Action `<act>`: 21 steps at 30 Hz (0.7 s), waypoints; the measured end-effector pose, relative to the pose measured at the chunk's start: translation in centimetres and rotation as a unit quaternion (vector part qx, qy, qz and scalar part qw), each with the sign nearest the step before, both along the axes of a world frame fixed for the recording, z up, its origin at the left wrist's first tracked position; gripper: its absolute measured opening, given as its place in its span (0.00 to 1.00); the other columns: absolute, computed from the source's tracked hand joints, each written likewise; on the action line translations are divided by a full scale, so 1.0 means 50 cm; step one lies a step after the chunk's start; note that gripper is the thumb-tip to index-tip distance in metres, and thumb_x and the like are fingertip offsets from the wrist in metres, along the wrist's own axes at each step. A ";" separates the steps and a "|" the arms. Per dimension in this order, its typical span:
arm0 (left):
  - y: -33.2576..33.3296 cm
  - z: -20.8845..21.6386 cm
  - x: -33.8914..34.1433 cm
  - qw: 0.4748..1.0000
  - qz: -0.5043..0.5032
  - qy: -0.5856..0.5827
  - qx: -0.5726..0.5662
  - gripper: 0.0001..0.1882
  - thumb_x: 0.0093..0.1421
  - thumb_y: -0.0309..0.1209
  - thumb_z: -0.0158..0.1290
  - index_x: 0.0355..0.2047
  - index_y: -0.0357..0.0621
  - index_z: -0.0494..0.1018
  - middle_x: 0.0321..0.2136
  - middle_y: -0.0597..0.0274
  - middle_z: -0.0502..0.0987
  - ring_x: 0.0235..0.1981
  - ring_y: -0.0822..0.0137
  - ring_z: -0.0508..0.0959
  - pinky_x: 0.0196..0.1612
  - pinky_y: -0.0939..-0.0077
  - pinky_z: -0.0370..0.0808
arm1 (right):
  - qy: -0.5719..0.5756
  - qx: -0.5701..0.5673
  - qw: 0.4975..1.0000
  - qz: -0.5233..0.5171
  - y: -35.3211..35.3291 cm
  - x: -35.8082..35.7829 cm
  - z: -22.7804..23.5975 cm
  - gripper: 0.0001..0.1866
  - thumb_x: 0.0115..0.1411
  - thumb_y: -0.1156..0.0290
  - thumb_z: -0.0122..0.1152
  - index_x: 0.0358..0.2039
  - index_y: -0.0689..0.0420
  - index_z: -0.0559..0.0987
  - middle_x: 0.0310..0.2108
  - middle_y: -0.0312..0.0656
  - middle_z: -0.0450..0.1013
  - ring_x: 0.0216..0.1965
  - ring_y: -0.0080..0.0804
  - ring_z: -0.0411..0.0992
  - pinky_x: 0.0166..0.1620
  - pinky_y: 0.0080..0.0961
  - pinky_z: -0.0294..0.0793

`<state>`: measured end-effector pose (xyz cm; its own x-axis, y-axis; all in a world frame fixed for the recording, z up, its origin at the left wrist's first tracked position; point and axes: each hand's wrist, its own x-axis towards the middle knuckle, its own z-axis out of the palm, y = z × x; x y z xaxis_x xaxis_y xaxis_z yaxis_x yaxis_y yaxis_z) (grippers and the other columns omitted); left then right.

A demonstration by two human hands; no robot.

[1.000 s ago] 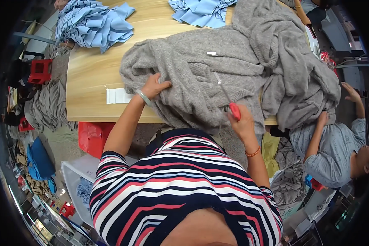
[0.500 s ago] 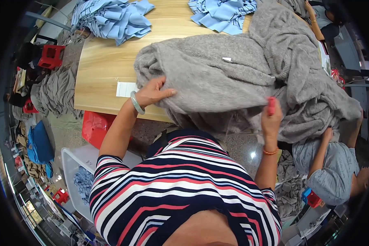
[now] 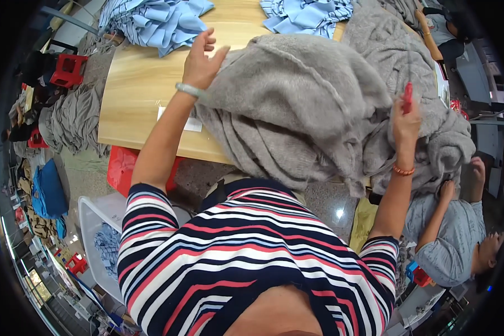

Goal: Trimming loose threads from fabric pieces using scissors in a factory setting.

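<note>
Probably soft, floppy and light, the grey fuzzy-knit garment (image 3: pixel 297 84) lies bunched between the left hand (image 3: pixel 202 66), fingers spread and apparently empty, and the right hand (image 3: pixel 406 122), curled around a slim red-handled tool (image 3: pixel 408 95). Gather the garment broadly near the left hand.

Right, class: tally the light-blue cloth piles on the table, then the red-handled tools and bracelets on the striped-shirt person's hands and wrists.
Light-blue cloth piles (left, right): 2
Red-handled tool, in right hand: 1
Bracelets (pale green, orange): 2
Total: 5
</note>
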<state>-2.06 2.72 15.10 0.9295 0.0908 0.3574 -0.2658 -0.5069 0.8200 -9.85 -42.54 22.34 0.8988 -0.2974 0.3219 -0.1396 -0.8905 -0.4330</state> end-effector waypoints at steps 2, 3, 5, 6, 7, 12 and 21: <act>0.021 -0.064 -0.043 0.993 -0.066 0.001 0.094 0.34 0.50 0.40 0.61 0.56 0.44 0.63 0.41 0.54 0.73 0.43 0.61 0.72 0.45 0.70 0.69 | 0.047 0.036 0.997 0.045 0.030 -0.041 -0.045 0.14 0.56 0.63 0.62 0.39 0.58 0.76 0.24 0.42 0.72 0.28 0.31 0.72 0.34 0.26 0.70; 0.027 -0.091 -0.070 0.974 -0.129 0.002 0.184 0.38 0.49 0.39 0.61 0.59 0.47 0.60 0.48 0.49 0.70 0.50 0.55 0.70 0.52 0.65 0.66 | 0.056 0.054 0.994 0.081 0.046 -0.066 -0.074 0.16 0.54 0.63 0.64 0.40 0.58 0.76 0.24 0.42 0.71 0.28 0.30 0.71 0.34 0.26 0.70; 0.023 -0.118 -0.128 0.956 -0.131 0.051 0.256 0.42 0.47 0.37 0.62 0.61 0.49 0.56 0.52 0.49 0.66 0.54 0.52 0.66 0.55 0.61 0.62 | 0.105 0.093 0.984 0.110 0.108 -0.108 -0.103 0.22 0.49 0.63 0.69 0.42 0.57 0.74 0.30 0.45 0.71 0.33 0.33 0.72 0.38 0.27 0.71; 0.021 -0.130 -0.140 0.932 -0.127 0.099 0.325 0.47 0.44 0.36 0.63 0.64 0.52 0.52 0.56 0.48 0.63 0.59 0.48 0.62 0.59 0.56 0.58 | 0.119 0.079 0.981 0.129 0.127 -0.121 -0.127 0.24 0.47 0.62 0.70 0.43 0.57 0.74 0.33 0.46 0.71 0.36 0.36 0.72 0.40 0.30 0.71; 0.022 -0.143 -0.140 0.932 -0.128 0.098 0.325 0.47 0.44 0.36 0.63 0.64 0.52 0.52 0.56 0.48 0.63 0.59 0.48 0.62 0.59 0.56 0.58 | 0.133 0.064 0.978 0.151 0.146 -0.129 -0.147 0.26 0.46 0.62 0.72 0.44 0.57 0.73 0.36 0.47 0.71 0.39 0.40 0.72 0.42 0.32 0.71; 0.002 -0.140 -0.111 0.940 -0.085 0.062 0.323 0.50 0.42 0.37 0.64 0.65 0.57 0.51 0.59 0.50 0.58 0.62 0.50 0.56 0.60 0.52 0.53 | 0.131 0.076 0.980 0.128 0.191 -0.133 -0.224 0.23 0.47 0.67 0.66 0.44 0.54 0.71 0.40 0.50 0.69 0.39 0.52 0.71 0.42 0.41 0.71; 0.004 -0.111 -0.076 0.916 -0.081 0.005 0.394 0.35 0.43 0.38 0.63 0.55 0.59 0.66 0.55 0.52 0.65 0.60 0.50 0.60 0.61 0.49 0.50 | 0.121 0.239 0.954 0.135 0.099 -0.128 -0.189 0.13 0.53 0.77 0.57 0.41 0.59 0.75 0.28 0.35 0.73 0.30 0.25 0.70 0.36 0.22 0.69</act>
